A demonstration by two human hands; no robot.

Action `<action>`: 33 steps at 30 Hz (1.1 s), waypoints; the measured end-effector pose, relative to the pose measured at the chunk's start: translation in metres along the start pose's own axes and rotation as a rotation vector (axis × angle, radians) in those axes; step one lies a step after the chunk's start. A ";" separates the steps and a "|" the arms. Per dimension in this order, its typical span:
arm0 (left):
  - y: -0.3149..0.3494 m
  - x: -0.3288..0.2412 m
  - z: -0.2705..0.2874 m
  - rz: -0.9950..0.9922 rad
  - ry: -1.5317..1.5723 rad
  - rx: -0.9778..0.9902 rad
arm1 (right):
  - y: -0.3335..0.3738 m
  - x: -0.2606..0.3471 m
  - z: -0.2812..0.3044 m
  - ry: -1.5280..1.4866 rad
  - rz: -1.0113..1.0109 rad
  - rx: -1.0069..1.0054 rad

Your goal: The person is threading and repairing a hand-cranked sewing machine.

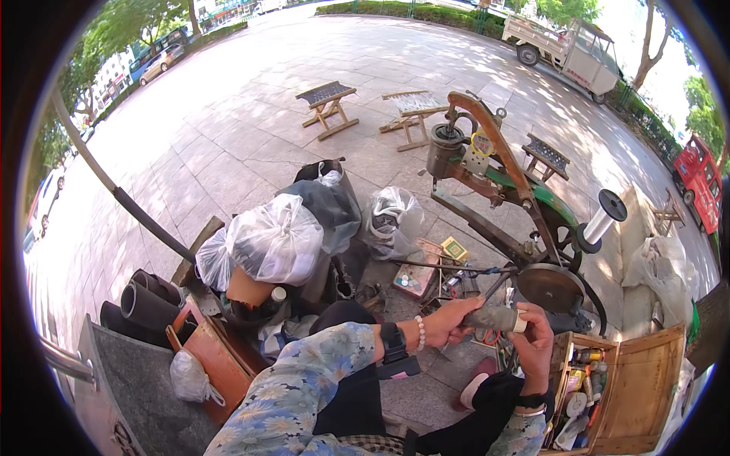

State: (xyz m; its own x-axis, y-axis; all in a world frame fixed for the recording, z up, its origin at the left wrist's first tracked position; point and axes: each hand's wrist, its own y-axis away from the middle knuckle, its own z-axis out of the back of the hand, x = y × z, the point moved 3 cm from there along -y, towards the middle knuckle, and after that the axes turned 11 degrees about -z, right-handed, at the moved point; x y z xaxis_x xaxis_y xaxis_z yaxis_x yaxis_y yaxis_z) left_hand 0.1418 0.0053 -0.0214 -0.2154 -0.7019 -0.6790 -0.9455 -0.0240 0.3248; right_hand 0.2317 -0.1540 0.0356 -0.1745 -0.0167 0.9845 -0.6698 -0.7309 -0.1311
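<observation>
Both of my hands are closed around a stubby grey cylinder with a cream end [496,319], which looks like a worn bottle, though its exact kind is unclear. My left hand [449,321] grips its left end. The fingers of my right hand [534,334] are closed on the cream end. Just beyond my hands stands a hand-cranked shoe-repair sewing machine [498,171] with a dark wheel [550,289] low at its front. Some scissors and small tools [490,338] lie under the cylinder, partly covered by my hands.
An open wooden box [639,387] of tubes and tools stands at right. A tray [417,277] of small parts lies ahead. Plastic bags [277,239], rolled black sheets [148,300] and a brown wooden case [217,357] crowd the left. Folding stools [327,106] stand farther off.
</observation>
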 end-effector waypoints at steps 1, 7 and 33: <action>0.000 0.000 0.001 -0.002 0.001 -0.002 | 0.000 -0.002 0.001 -0.014 -0.007 -0.006; -0.001 -0.002 0.000 0.045 0.030 0.032 | -0.002 0.008 -0.005 -0.139 -0.038 0.012; 0.000 -0.012 -0.004 0.019 0.199 0.166 | -0.002 -0.017 -0.023 -0.697 -0.549 0.080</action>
State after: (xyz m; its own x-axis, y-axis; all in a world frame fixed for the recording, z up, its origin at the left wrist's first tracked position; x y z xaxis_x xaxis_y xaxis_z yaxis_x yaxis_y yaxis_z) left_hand 0.1455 0.0111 -0.0108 -0.1972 -0.8275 -0.5257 -0.9724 0.0967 0.2125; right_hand 0.2195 -0.1363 0.0163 0.6527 -0.0422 0.7564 -0.4725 -0.8032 0.3629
